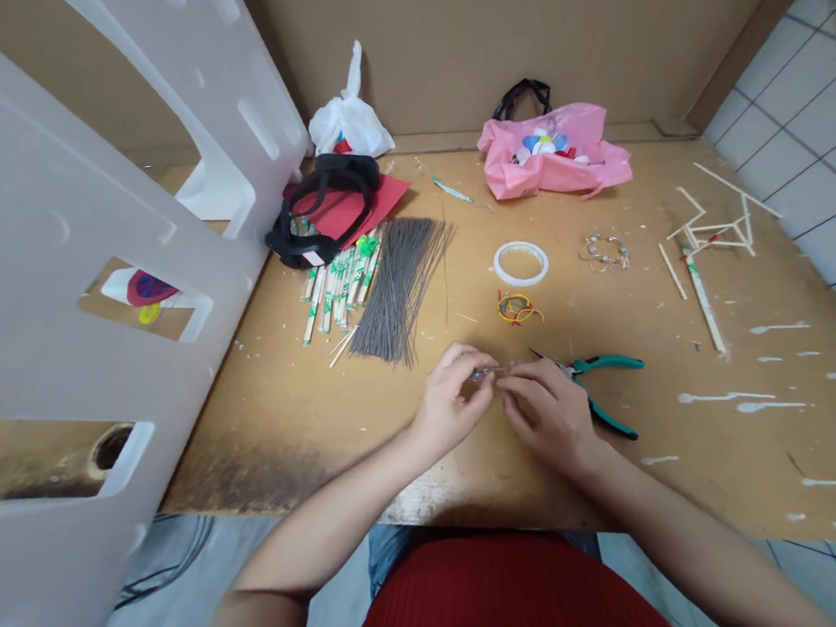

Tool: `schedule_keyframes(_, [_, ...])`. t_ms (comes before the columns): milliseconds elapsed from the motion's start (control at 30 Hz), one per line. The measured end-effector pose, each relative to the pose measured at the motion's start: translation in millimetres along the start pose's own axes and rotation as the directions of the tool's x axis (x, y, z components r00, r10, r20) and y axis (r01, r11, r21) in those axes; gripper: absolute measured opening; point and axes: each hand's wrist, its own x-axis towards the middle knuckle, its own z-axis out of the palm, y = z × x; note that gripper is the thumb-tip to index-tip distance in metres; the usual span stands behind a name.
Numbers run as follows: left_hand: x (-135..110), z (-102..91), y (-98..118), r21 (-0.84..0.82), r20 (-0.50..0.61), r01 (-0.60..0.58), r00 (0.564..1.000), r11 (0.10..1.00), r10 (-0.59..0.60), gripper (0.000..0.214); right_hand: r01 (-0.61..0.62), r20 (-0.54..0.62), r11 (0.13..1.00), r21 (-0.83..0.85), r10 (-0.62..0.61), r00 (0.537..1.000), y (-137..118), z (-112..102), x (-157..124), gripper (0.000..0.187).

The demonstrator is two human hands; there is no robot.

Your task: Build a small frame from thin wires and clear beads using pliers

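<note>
Over the near middle of the wooden table, my left hand and my right hand meet fingertip to fingertip. Both are closed in a pinch on a small thin piece, perhaps wire, that is too small to name. Green-handled pliers lie on the table just right of my right hand, partly hidden by it. A bundle of thin grey wires lies fanned out beyond my left hand.
Wrapped chopsticks, a tape ring, coloured rubber bands, a pink bag, a white bag, a black strap on red paper and a stick frame are on the table. A white plastic panel stands left.
</note>
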Motion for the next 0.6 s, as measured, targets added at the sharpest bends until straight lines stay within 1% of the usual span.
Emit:
schedule_keyframes(67, [0.1, -0.5, -0.3, -0.019, 0.006, -0.012, 1.0, 1.0, 0.012, 0.013, -0.048, -0.071, 0.999, 0.017, 0.049, 0.996, 2.1, -3.8, 4.4, 0.023])
schedule_keyframes(100, [0.1, -0.5, -0.2, -0.025, 0.01, -0.018, 1.0, 1.0, 0.018, 0.013, -0.081, -0.088, 0.996, 0.034, 0.084, 0.993, 3.2, -5.6, 6.8, 0.024])
schedule_keyframes(133, [0.2, -0.4, 0.2, -0.032, 0.014, -0.025, 1.0, 0.999, 0.026, 0.013, -0.119, -0.08, 0.99, 0.071, 0.124, 0.989, 4.5, -7.3, 9.0, 0.023])
schedule_keyframes(167, [0.3, -0.2, 0.7, -0.039, 0.017, -0.034, 0.999, 0.999, 0.035, 0.013, -0.155, -0.043, 0.979, 0.13, 0.162, 0.986, 5.8, -8.5, 10.9, 0.022])
schedule_keyframes(233, [0.2, 0.6, 1.8, -0.054, 0.018, -0.053, 0.998, 0.997, 0.054, 0.013, -0.239, 0.095, 0.929, 0.281, 0.221, 0.971, 8.2, -9.5, 13.5, 0.014])
schedule_keyframes(300, [-0.4, 1.4, 2.4, -0.067, 0.022, -0.07, 0.997, 0.995, 0.071, 0.014, -0.342, 0.233, 0.853, 0.394, 0.268, 0.935, 9.8, -9.1, 14.4, 0.009])
schedule_keyframes(367, [-1.3, 2.0, 1.8, -0.075, 0.03, -0.075, 0.997, 0.994, 0.078, 0.016, -0.447, 0.308, 0.78, 0.438, 0.336, 0.89, 9.9, -8.1, 14.4, 0.009])
schedule_keyframes(433, [-2.2, 2.5, 0.3, -0.083, 0.048, -0.073, 0.996, 0.994, 0.077, 0.016, -0.52, 0.342, 0.723, 0.456, 0.397, 0.852, 9.0, -6.9, 14.0, 0.009])
schedule_keyframes(467, [-2.6, 2.6, -0.5, -0.088, 0.058, -0.072, 0.995, 0.994, 0.077, 0.016, -0.538, 0.345, 0.704, 0.463, 0.416, 0.841, 8.3, -6.3, 13.7, 0.008])
schedule_keyframes(533, [-3.0, 2.9, -1.7, -0.094, 0.08, -0.063, 0.994, 0.994, 0.07, 0.016, -0.546, 0.331, 0.694, 0.47, 0.435, 0.837, 7.0, -4.9, 12.8, 0.005])
schedule_keyframes(600, [-3.4, 3.3, -2.2, -0.091, 0.09, -0.05, 0.994, 0.995, 0.058, 0.016, -0.531, 0.289, 0.716, 0.454, 0.445, 0.848, 5.9, -3.6, 11.3, 0.004])
